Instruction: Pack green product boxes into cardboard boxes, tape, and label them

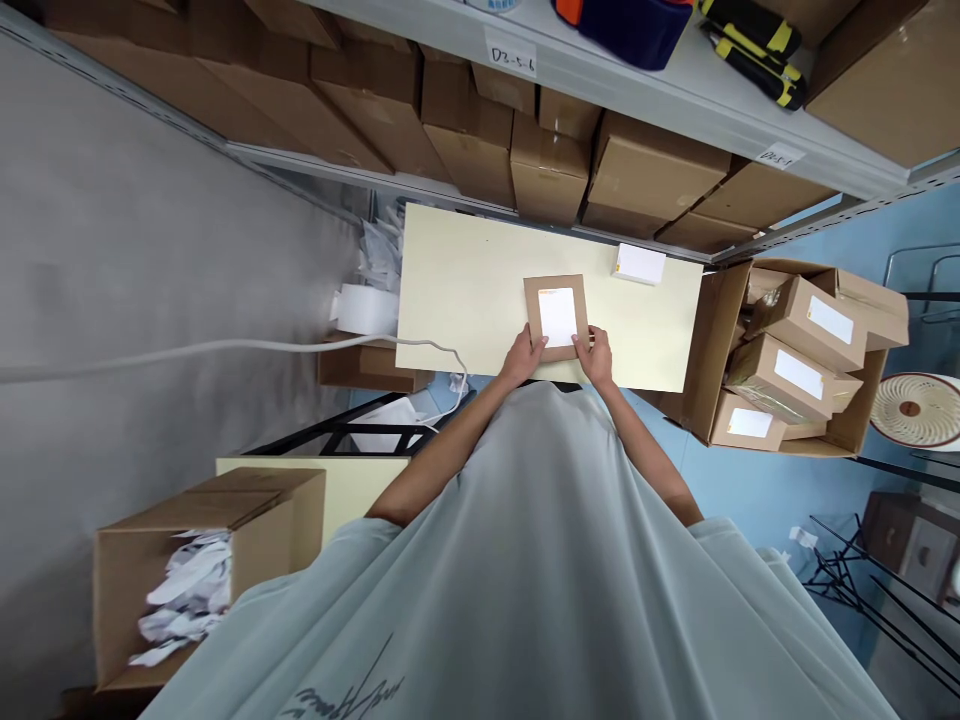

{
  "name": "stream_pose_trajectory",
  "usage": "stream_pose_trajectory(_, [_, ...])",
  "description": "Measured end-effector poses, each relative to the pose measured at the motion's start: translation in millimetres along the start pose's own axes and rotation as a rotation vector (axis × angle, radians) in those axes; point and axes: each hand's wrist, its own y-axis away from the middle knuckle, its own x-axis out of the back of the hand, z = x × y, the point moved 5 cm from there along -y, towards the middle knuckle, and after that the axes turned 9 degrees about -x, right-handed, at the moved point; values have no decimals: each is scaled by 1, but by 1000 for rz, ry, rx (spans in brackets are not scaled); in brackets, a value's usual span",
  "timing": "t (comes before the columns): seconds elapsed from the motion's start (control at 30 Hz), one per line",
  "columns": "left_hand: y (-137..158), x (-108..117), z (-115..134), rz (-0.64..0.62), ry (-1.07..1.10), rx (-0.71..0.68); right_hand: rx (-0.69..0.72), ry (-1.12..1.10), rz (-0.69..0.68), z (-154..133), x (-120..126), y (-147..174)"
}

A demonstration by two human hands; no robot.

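Note:
A small flat brown cardboard box (534, 312) with a white label (557, 318) on its top face is over the near middle of the cream table (465, 280). My left hand (523, 355) grips its lower left corner, with the thumb on top. At the lower right corner, my right hand (595, 355) holds it the same way, its thumb by the label's edge. The fingers beneath the box are mostly hidden. Beyond it, toward the table's back right, lies a small white box (639, 264), touched by neither hand.
To the right, a large carton (709, 350) holds several labelled boxes. A metal shelf (600, 70) with cartons and tools overhangs the table's back. A white cable (337, 346) crosses the left side. At lower left, another carton (277, 530) contains crumpled paper. A round fan (915, 410) stands far right.

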Motion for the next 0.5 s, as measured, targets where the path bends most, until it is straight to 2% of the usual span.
stream_pose_trajectory(0.1, [-2,-1,-3,-131,-16,-23,28,-43,-18,6,0,-1])
stream_pose_trajectory(0.17, [-3,1,-5,-161,-35,-14,41,-72,-19,9,-1,-1])
stream_pose_trajectory(0.5, [-5,2,-8,-182,-38,-21,44,-108,-45,17,-6,-10])
